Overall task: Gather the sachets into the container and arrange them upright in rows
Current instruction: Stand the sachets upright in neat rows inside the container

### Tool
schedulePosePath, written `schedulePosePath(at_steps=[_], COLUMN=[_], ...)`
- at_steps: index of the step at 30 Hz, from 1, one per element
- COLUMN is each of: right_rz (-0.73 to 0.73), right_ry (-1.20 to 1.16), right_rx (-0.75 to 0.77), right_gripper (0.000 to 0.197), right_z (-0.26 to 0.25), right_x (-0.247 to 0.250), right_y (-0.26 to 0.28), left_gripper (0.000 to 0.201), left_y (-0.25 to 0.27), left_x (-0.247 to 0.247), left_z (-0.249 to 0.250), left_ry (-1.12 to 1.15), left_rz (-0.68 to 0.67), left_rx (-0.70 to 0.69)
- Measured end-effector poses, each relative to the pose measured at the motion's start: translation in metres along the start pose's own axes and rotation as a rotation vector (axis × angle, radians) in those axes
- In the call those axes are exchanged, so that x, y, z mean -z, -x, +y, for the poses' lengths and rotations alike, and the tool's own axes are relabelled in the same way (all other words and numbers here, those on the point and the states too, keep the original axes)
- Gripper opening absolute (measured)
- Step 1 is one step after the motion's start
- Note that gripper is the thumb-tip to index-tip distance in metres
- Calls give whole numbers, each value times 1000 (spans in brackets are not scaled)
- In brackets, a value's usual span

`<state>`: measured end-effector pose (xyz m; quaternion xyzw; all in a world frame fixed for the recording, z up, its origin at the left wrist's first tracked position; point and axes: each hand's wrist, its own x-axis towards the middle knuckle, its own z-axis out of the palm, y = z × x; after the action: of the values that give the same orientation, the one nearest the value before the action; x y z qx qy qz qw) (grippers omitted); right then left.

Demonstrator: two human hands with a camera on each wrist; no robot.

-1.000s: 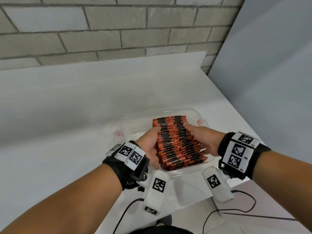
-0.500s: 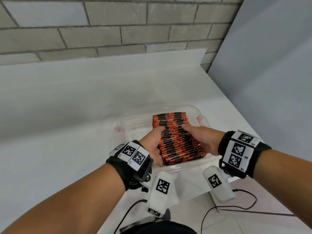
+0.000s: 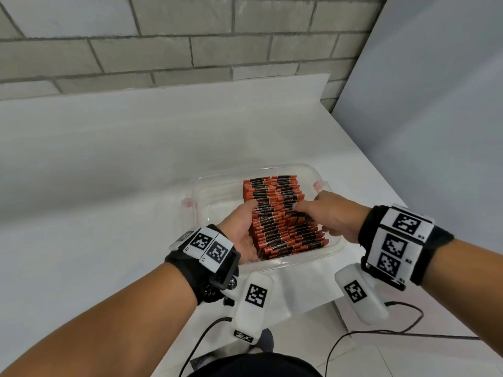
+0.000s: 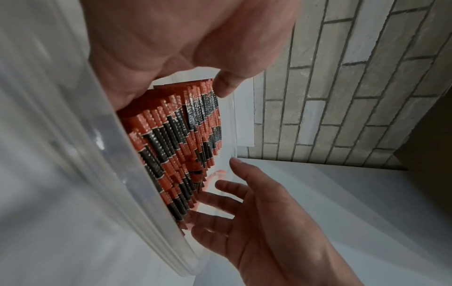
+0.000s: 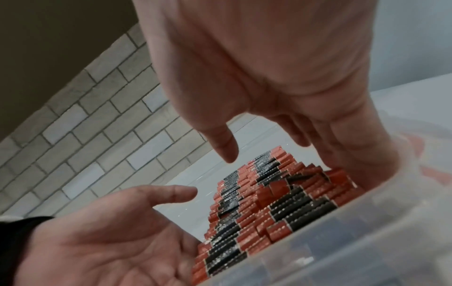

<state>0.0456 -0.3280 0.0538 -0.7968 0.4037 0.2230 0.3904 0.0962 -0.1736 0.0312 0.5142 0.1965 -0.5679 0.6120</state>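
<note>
Several orange-and-black sachets (image 3: pixel 280 213) stand on edge in a long packed row inside a clear plastic container (image 3: pixel 212 191) with red clips. My left hand (image 3: pixel 242 227) lies flat against the row's left side. On the other side my right hand (image 3: pixel 326 213) flanks the row, its thumb on the sachet tops. In the left wrist view the right hand (image 4: pixel 257 222) shows straight, spread fingers beside the sachets (image 4: pixel 181 135). In the right wrist view the left hand (image 5: pixel 102 232) is an open palm next to the sachets (image 5: pixel 257 209). Neither hand grips anything.
The container sits near the front right corner of a white table (image 3: pixel 109 200). A grey brick wall (image 3: pixel 190 36) runs behind it and a plain panel (image 3: pixel 435 118) stands at the right. The container's left part (image 3: pixel 226 197) holds no sachets. Cables (image 3: pixel 367 333) hang below the table edge.
The row of sachets has settled lower and further inside the container. My right hand has shifted toward the back, with its thumb now on the tops. Both hands have eased their squeeze.
</note>
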Motion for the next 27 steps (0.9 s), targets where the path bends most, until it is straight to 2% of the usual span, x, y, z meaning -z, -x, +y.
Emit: schedulePosePath(at_steps=[3,8,15,21,24,27], right_rz=[-13,28,41,-4,-10,-88], right_ry=[-146,-224,-180,-206,-250,-281], right_rx=[6,32,75,48,22,-28], right_gripper=[58,67,65,60,65,52], right_z=[3,5,6,6,6,6], right_x=[-2,0,4,-1,0,-1], right_y=[-1,3,5,3,4,6], left_gripper=[56,43,41,43,39,42], left_y=[2,0,-9,-8,-2,2], left_x=[1,3,5,3,0,-4], left_z=[0,0,-1,0,1,1], left_ry=[-29,-26,-72,-43,-25,-16], left_rz=[-9,20,-12,-21,-27,-30], left_rx=[5,8,7,-17,-20,-11])
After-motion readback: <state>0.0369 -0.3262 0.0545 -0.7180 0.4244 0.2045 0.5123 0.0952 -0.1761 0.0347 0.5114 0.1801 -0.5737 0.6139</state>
